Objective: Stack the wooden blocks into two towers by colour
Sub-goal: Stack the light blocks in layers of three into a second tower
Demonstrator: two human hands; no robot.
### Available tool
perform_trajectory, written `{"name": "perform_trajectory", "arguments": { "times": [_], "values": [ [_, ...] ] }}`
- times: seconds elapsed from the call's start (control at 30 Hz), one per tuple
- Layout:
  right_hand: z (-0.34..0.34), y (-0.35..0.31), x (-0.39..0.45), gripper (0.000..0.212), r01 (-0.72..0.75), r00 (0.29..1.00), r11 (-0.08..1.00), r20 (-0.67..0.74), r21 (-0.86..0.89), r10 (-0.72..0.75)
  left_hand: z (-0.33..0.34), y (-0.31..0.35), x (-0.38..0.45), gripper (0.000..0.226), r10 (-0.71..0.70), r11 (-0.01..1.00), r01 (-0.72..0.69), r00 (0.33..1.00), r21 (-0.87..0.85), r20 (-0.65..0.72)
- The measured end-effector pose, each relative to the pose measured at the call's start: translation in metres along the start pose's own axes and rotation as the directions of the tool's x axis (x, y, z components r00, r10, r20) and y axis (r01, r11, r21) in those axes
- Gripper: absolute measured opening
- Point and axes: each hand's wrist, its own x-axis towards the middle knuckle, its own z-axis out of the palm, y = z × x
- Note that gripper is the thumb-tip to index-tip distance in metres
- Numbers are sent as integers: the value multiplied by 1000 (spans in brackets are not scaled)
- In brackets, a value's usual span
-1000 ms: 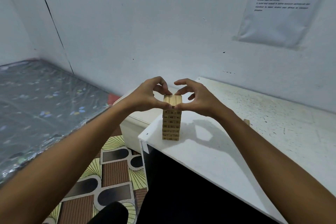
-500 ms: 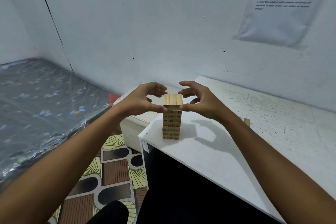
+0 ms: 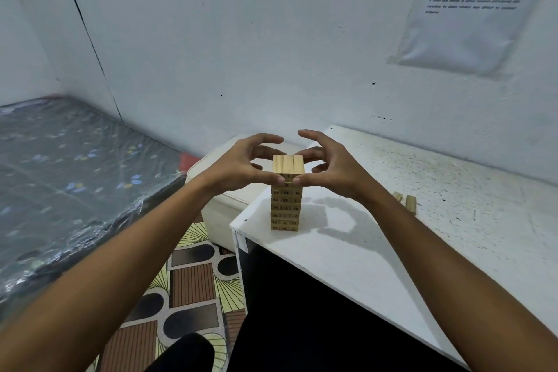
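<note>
Two hands flank one wooden tower [image 3: 285, 193] that stands upright near the left corner of a white table [image 3: 377, 251]. The left hand [image 3: 241, 166] has its thumb tip against the tower's left side just under the top layer, while its fingers arch, curled and spread, above and behind the top. The right hand [image 3: 329, 169] mirrors it: its thumb touches the right side at the same height, and its fingers curve over the far edge; whether those fingers touch the wood cannot be told. The top layer shows three pale blocks side by side, and lower layers carry printed numbers. Two loose blocks [image 3: 406, 201] lie on the table well to the right, beyond the right wrist. A cream box [image 3: 220, 205] sits on the patterned floor [image 3: 187, 281] just left of the table, a plastic-covered mattress [image 3: 66, 166] farther left, and a printed sheet [image 3: 471, 9] hangs on the wall.
</note>
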Motion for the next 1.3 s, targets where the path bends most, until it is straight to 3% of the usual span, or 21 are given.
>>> {"name": "perform_trajectory", "arguments": {
  "times": [1.3],
  "values": [
    [2, -2, 1, 81, 13, 1000, 998, -11, -57, -13, 10, 4, -1, 76, 8, 999, -5, 999, 53, -48]
  ]
}}
